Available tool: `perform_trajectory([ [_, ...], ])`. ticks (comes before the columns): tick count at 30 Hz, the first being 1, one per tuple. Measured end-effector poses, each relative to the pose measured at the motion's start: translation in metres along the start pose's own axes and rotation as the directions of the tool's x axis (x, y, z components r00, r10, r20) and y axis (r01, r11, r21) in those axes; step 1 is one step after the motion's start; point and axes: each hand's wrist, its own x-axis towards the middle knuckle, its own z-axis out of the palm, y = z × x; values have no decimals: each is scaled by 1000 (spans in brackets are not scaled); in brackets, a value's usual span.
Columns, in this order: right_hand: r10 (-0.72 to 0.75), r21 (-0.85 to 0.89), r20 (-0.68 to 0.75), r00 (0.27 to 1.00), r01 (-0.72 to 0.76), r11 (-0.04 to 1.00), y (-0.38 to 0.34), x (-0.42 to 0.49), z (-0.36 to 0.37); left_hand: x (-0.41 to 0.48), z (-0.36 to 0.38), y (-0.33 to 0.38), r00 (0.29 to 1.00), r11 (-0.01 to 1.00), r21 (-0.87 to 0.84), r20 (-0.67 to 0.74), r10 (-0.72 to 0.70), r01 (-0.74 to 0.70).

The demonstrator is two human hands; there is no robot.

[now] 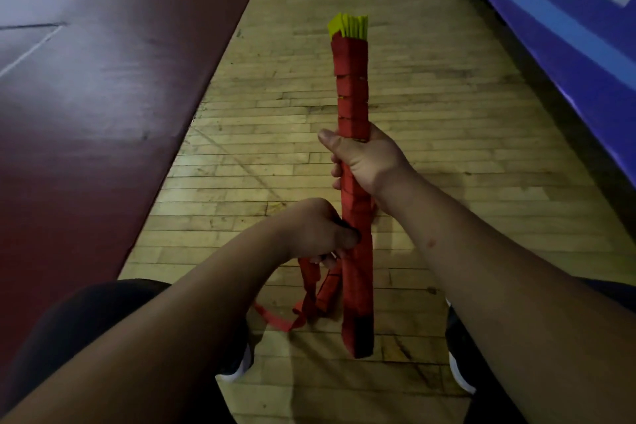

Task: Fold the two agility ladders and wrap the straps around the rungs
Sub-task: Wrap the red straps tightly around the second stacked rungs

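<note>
A folded agility ladder stands nearly upright in the middle of the view, its yellow rungs stacked together and showing at the top. Red strap is wound around most of the bundle's length. My right hand grips the bundle around its middle. Lower down and to the left, my left hand grips the loose red strap against the bundle's side. The strap's free end hangs in loops down to the floor between my feet. Only one ladder is in view.
A wooden plank floor lies below. A dark red mat covers the left side, and a blue padded mat runs along the right. My shoes and dark-clad knees show at the bottom.
</note>
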Motion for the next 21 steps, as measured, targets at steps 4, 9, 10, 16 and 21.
perform_trajectory([
  [4,-30,-62,-31,999,28,998,3,0,4,4,1,-2,999,999,-8,-3,-46,46],
  [9,-63,-94,-54,997,58,994,2,1,0,6,1,0,994,997,78,-107,-10,18],
  [10,-64,-84,-61,996,59,995,0,1,-2,6,0,0,995,996,84,-101,4,5],
  [16,-12,87,-32,999,15,996,-8,3,-11,6,1,1,978,986,165,-207,28,7],
  [21,-41,69,-39,998,44,997,-10,2,-8,12,5,-2,917,922,379,-390,87,74],
])
